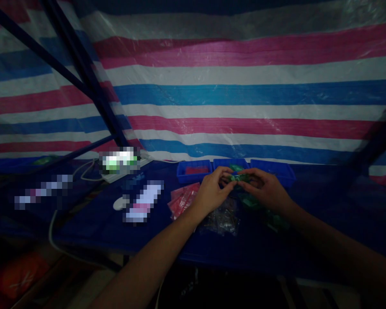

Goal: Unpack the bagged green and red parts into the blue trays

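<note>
My left hand (212, 189) and my right hand (265, 189) meet over the dark blue table (93, 223), just in front of the blue trays. Both pinch a small green packet (236, 177) between their fingertips. Under my right hand lie more green packets (251, 201). A heap of clear plastic bags (221, 221) rests below my left hand, with red packets (183, 199) to the left of it.
Three shallow blue trays (193, 169) stand in a row at the back; the left one holds something red. A white mouse (120, 203) and white cables lie at the left. A striped tarp (244, 94) hangs behind. Dark metal poles (83, 73) cross the left.
</note>
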The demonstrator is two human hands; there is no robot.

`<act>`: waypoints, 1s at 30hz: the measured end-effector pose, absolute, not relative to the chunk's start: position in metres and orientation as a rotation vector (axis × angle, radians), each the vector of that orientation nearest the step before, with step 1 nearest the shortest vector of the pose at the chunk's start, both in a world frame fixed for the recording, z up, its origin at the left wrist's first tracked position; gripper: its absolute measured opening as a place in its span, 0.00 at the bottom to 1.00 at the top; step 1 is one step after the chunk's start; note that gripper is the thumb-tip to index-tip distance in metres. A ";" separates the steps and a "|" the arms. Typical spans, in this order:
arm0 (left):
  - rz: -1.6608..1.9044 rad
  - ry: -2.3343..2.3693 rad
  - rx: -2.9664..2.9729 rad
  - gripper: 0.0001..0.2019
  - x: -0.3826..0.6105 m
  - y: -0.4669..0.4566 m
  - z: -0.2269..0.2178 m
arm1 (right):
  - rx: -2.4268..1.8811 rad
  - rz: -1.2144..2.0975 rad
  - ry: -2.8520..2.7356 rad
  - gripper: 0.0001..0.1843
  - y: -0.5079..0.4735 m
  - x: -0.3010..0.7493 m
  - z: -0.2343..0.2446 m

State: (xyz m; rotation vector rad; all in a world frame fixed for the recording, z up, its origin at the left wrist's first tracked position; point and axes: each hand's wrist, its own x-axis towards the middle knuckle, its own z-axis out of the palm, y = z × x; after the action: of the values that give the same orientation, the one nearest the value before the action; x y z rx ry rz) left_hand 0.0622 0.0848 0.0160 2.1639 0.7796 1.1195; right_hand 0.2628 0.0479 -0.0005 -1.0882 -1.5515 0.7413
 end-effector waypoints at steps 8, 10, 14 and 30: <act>1.095 0.755 2.117 0.21 0.060 0.079 0.022 | -1.179 0.483 -1.479 0.15 0.049 0.266 0.001; 1.054 0.700 2.113 0.21 0.061 0.075 0.024 | -1.147 0.409 -1.590 0.11 0.048 0.266 0.002; 1.094 0.714 2.166 0.15 0.062 0.074 0.025 | -1.001 0.261 -1.856 0.07 0.046 0.265 0.007; 1.138 0.712 2.296 0.08 0.060 0.085 0.019 | -1.071 0.798 -1.408 0.21 0.053 0.267 0.000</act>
State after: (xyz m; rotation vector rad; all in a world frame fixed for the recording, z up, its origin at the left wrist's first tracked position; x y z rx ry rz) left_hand 0.0605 0.0848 0.0191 2.2960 0.7117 1.1379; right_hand 0.2674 0.0527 0.0002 -1.0713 -1.4081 0.7976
